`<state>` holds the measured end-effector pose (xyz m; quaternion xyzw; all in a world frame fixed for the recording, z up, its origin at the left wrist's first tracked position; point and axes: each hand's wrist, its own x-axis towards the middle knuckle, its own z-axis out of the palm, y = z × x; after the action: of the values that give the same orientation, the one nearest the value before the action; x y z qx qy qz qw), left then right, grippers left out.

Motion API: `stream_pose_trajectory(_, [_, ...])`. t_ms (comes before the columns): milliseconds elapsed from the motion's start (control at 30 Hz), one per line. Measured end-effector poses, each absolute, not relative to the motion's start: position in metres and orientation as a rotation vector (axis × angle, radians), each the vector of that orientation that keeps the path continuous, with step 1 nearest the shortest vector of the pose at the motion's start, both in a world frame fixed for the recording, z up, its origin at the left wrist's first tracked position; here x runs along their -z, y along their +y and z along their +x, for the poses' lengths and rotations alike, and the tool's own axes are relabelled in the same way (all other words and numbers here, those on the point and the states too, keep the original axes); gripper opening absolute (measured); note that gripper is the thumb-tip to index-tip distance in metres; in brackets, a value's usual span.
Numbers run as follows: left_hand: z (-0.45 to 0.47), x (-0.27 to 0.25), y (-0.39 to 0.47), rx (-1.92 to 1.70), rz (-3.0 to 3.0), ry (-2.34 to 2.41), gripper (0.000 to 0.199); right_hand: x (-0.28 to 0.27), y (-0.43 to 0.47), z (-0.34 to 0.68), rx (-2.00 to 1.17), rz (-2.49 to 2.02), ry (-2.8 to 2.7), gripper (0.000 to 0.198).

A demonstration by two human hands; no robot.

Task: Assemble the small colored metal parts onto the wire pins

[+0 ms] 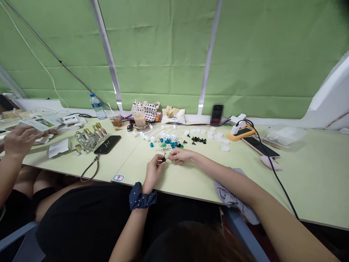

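Observation:
Near the table's front edge, my left hand [155, 168] pinches a small black part [163, 159] with thin wire-like pieces sticking out of it. Close on its right, my right hand [178, 155] has its fingers pinched at a thin piece that reaches toward the black part; its exact kind is too small to tell. Just beyond my fingers lies a loose pile of blue and green beadlike pieces [173, 144] among thin metal bits. Black small parts [199, 140] are scattered to the right of the pile. White round caps [218, 135] lie farther right, and white pieces with thin stems [147, 137] lie behind.
To the left lie a phone [108, 145] with a strap and several glass bottles [87, 140]. Another person's hand [19, 140] holds a box at far left. Drinks and pouches [173, 115] line the back. A power bank [241, 134], cables and a second phone [261, 146] are right.

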<state>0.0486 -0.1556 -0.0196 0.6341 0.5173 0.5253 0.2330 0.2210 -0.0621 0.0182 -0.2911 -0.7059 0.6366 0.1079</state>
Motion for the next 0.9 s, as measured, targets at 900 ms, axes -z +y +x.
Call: stream_pose_trajectory(900, [0.049,0.022,-0.154,-1.496,1.643,1.553,0.016,-0.009,-0.056,0.218,-1.653,-0.820,-2.217,0.035])
